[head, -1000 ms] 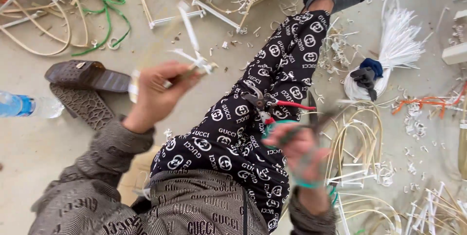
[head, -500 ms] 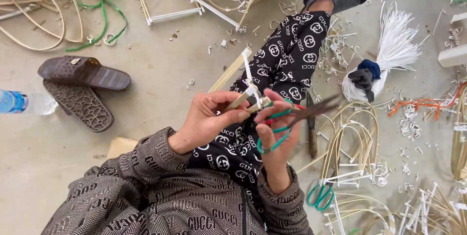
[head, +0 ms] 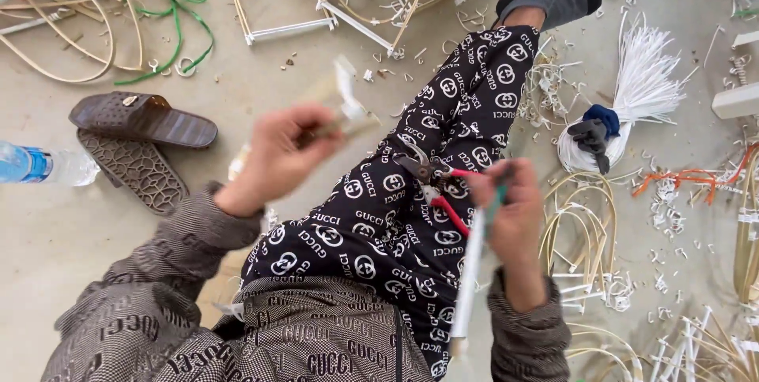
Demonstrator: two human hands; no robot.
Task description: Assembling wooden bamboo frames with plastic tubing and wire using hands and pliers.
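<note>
Looking down on a dusty concrete floor (head: pixel 95 224), we start at the far left with a clear plastic water bottle (head: pixel 39 165) lying beside a pair of brown rubber slippers (head: pixel 138 133), one flipped to show its patterned sole. Our left hand (head: pixel 273 156) comes next, fingers wrapped tight on a pale, blurred bundle of cane strips (head: pixel 344 109) with white ends. Across our patterned trouser leg (head: pixel 411 184), our right hand (head: pixel 510 208) has its fingers clamped on red-handled pliers (head: pixel 431 184), a teal-handled tool, and a long white strip (head: pixel 468 279) hanging down. We judge this a trimming or binding step; bringing the pliers to the bundle looks due. Further right lie curved cane hoops (head: pixel 581 220), a fanned sheaf of white strips (head: pixel 644 85), and offcuts.
</note>
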